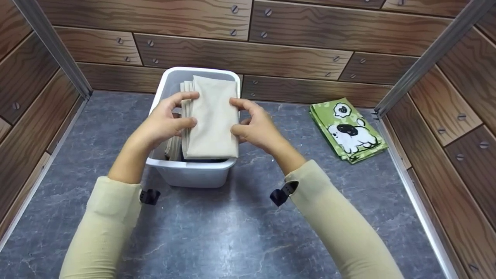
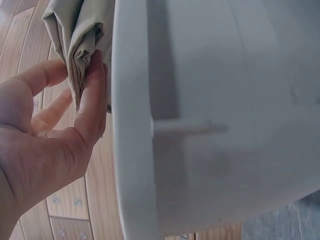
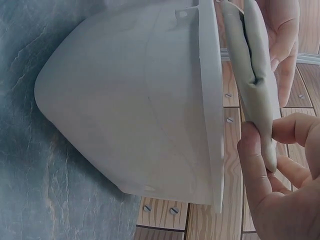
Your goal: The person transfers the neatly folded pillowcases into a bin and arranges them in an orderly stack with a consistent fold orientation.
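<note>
A folded beige cloth (image 1: 215,116) is held flat over the white plastic bin (image 1: 190,176). My left hand (image 1: 162,120) pinches its left edge, thumb and fingers on either side of the layers. On the opposite edge, my right hand (image 1: 257,126) pinches the cloth between thumb and fingers. In the right wrist view the folded cloth (image 3: 255,80) is seen edge-on, just above the bin's rim (image 3: 212,110). Its bunched layers (image 2: 82,45) show in the left wrist view. Below the cloth, something dark blue and some beige fabric show inside the bin; most of the contents are hidden.
A folded green cloth (image 1: 348,130) with a black-and-white animal print lies on the dark marbled surface (image 1: 232,232) to the right. Wood-patterned panels (image 1: 244,50) stand behind and on both sides, with metal strips at the corners.
</note>
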`<state>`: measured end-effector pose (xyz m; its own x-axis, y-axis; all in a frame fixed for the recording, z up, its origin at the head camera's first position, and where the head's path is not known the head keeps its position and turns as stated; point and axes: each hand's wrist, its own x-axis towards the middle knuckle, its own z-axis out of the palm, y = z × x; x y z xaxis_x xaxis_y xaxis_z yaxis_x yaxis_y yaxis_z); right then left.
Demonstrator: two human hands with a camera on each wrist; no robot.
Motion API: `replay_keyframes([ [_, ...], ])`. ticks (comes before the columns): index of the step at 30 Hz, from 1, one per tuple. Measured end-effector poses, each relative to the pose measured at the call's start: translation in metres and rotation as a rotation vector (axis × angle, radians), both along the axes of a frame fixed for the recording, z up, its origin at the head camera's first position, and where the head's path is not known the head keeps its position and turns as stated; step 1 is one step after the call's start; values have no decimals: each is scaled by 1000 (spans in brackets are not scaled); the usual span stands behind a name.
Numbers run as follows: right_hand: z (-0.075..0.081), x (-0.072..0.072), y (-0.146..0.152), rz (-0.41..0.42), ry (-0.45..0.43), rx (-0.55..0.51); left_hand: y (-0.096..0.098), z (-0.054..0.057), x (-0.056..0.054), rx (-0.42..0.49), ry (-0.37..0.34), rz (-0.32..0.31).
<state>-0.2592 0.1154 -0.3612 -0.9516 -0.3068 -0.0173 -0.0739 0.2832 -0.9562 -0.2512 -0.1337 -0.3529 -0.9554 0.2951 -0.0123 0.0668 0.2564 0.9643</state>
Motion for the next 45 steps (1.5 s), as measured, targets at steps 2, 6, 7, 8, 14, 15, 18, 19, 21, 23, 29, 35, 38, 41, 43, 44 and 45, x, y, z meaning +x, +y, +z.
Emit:
replay_keyframes([
  [2,0,-1,-2,7,-6,-2,-2,-1,-2,-12,-6,1],
  [6,-1,-3,-8,13,-4,16,-7,-2,-4,-36,-12,6],
  [7,-1,-3,-9,13,0,25,-9,-2,-4,-40,-17,8],
  [8,-1,-3,-10,11,4,34,-10,-2,-5,-42,-23,11],
  [14,-3,-7,-15,16,19,57,-15,-5,-6,-31,-41,26],
  [15,-3,-7,-16,15,18,58,-16,-6,-7,-30,-41,26],
  [18,-5,-8,-17,9,10,70,-17,-9,-8,-33,-45,29],
  [19,-5,-8,-18,7,6,78,-17,-10,-9,-37,-46,31],
  [21,-7,-8,-19,7,-3,90,-17,-12,-9,-47,-47,36],
  [23,-8,-8,-20,7,-5,94,-17,-13,-10,-60,-46,39],
  [29,-8,-6,-23,10,20,96,-18,-15,-11,-101,-35,45],
  [35,-7,-7,-28,25,47,145,-21,-16,-9,-137,-12,49],
  [38,-8,-7,-30,29,46,147,-22,-16,-8,-150,1,53],
  [41,-8,-8,-32,37,30,138,-22,-16,-9,-168,7,57],
  [43,-7,-8,-33,41,21,142,-22,-15,-9,-185,9,60],
  [44,-7,-8,-33,42,21,152,-22,-15,-10,-190,8,62],
  [45,-7,-8,-34,46,21,164,-22,-15,-10,-195,4,65],
])
